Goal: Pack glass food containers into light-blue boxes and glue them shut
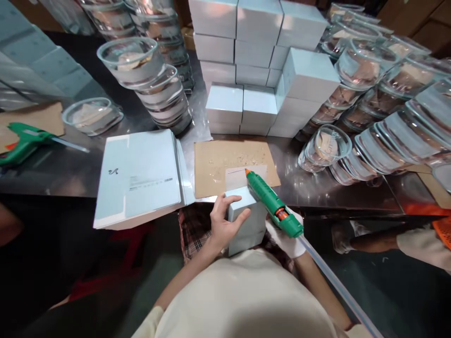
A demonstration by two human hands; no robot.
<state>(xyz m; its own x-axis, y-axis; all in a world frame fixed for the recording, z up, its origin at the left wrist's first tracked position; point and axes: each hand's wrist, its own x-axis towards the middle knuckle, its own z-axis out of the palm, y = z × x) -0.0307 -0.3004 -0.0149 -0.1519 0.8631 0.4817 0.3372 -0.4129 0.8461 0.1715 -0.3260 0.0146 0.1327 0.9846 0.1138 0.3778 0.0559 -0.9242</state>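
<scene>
A pale white box point(248, 230) stands upright close to my body, its thin flap point(237, 180) raised over the cardboard at the table edge. My left hand point(224, 220) grips the box's left side, with the index finger and thumb across its top edge. In my right hand point(287, 239), which wears a white glove, is a green glue gun point(266, 195). Its orange nozzle is at the flap, on a thin line there; whether it touches cannot be seen. A long clear glue stick point(338, 281) sticks out of the gun's rear. The gun hides most of my right fingers.
A stained cardboard sheet point(211, 164) lies ahead, with flat printed box blanks point(141, 173) at its left. White boxes point(259, 23) are stacked behind. Clear round tubs point(326, 143) pile up on both sides. Another green glue gun point(30, 138) lies far left. Other people's limbs show at both sides.
</scene>
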